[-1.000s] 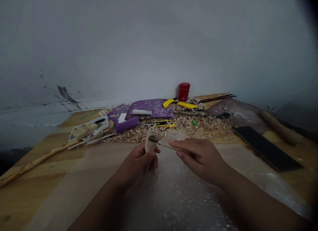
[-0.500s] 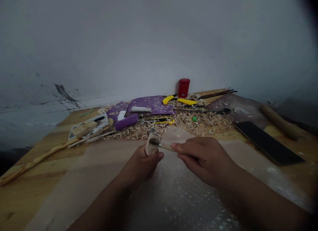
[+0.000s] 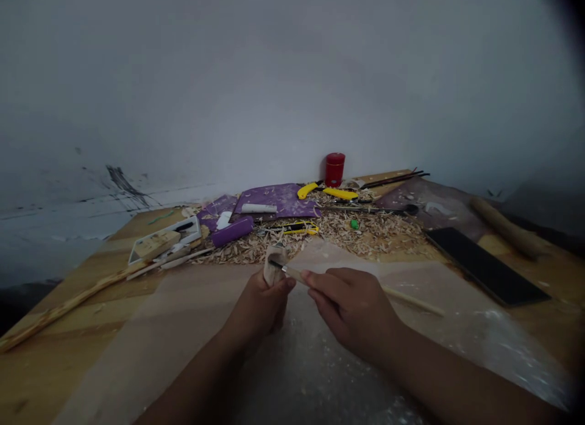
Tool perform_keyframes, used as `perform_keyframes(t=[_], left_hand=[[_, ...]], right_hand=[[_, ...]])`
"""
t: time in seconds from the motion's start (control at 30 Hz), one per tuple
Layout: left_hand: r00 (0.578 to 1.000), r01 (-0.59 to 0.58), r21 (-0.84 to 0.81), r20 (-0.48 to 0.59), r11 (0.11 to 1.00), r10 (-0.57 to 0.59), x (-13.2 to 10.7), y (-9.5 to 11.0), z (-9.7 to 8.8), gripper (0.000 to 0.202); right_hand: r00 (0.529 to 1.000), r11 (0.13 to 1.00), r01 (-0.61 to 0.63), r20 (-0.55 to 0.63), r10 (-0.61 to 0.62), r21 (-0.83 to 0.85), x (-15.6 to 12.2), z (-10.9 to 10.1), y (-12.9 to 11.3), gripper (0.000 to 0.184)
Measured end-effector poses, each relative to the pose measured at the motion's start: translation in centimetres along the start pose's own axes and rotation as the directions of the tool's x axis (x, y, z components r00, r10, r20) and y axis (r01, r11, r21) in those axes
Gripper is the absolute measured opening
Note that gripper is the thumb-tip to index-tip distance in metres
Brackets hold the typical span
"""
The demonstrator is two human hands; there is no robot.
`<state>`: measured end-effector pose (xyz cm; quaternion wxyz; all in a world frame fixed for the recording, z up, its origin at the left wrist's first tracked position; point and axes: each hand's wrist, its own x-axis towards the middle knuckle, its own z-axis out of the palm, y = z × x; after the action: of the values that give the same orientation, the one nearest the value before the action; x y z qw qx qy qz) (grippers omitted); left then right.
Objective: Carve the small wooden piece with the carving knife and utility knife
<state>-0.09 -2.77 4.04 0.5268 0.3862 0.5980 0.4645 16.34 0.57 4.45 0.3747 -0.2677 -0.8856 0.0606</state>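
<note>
My left hand [image 3: 260, 303] is wrapped round a small pale piece of carved wood [image 3: 270, 275], which stands upright in my fingers with a dark hollow on its face. In my right hand [image 3: 351, 306] is a wood-carving tool [image 3: 296, 274] with a pale wooden handle and a metal collar. Its dark blade reaches into the hollow. Behind the right hand a thin pale rod [image 3: 414, 300] shows; I cannot tell whether it belongs to the tool's handle. Both hands are above a translucent plastic sheet [image 3: 183, 315].
Wood shavings [image 3: 384, 230] lie thick beyond my hands. Among them are a yellow cutter [image 3: 301, 228], a purple roll [image 3: 233, 231], yellow-handled tools [image 3: 340, 194] and a red canister [image 3: 335, 170]. A white tray [image 3: 132, 256] and long stick [image 3: 68, 309] lie left, a black slab [image 3: 489, 266] right.
Both hands have shifted slightly left with the wood and tool. The right hand has come closer to the wood, and the pale rod now shows behind it. The view has tilted a little.
</note>
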Motion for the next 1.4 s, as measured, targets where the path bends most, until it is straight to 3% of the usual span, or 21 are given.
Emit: perform_keyframes(t=[0.2,0.37,0.6,0.77,0.87,1.0,1.13,1.4], left_hand=[[0.998,0.015,-0.008,-0.053,1.000,-0.016,0.0,-0.1,0.7,0.034],[0.994,-0.001,-0.122,-0.109,0.993,-0.013,-0.3,0.1,1.4,0.032],[0.991,-0.017,-0.296,-0.132,0.955,-0.024,-0.2,-0.2,1.9,0.032],[0.994,-0.033,-0.370,-0.111,0.928,-0.009,-0.2,-0.6,1.9,0.033],[0.995,-0.032,-0.391,-0.099,0.920,-0.007,-0.3,-0.7,1.7,0.031],[1.000,-0.005,-0.403,-0.028,0.915,-0.006,-0.6,-0.3,1.4,0.032],[0.995,0.031,-0.357,0.104,0.934,0.007,-0.8,0.1,0.7,0.024],[0.973,0.006,-0.268,0.223,0.963,0.056,-0.3,0.0,-0.6,0.011]], right_hand=[[0.999,0.999,-0.015,-0.048,0.013,-0.043,-0.1,0.7,-0.8,0.026],[0.996,0.997,-0.066,-0.059,0.062,-0.051,-0.1,1.4,-1.5,0.025],[0.980,0.959,-0.176,-0.050,0.192,0.224,0.2,2.0,-1.6,0.028],[0.931,0.819,-0.341,0.046,0.361,0.461,0.7,2.0,-1.9,0.028],[0.935,0.820,-0.333,0.053,0.350,0.466,0.7,1.7,-2.0,0.028],[0.983,0.956,-0.177,-0.011,0.184,0.235,0.5,0.9,-1.1,0.029],[0.992,0.990,-0.122,-0.010,0.123,0.073,0.7,-0.2,0.6,0.027],[0.981,0.960,-0.192,0.067,0.182,0.201,1.1,-0.6,1.6,0.025]])
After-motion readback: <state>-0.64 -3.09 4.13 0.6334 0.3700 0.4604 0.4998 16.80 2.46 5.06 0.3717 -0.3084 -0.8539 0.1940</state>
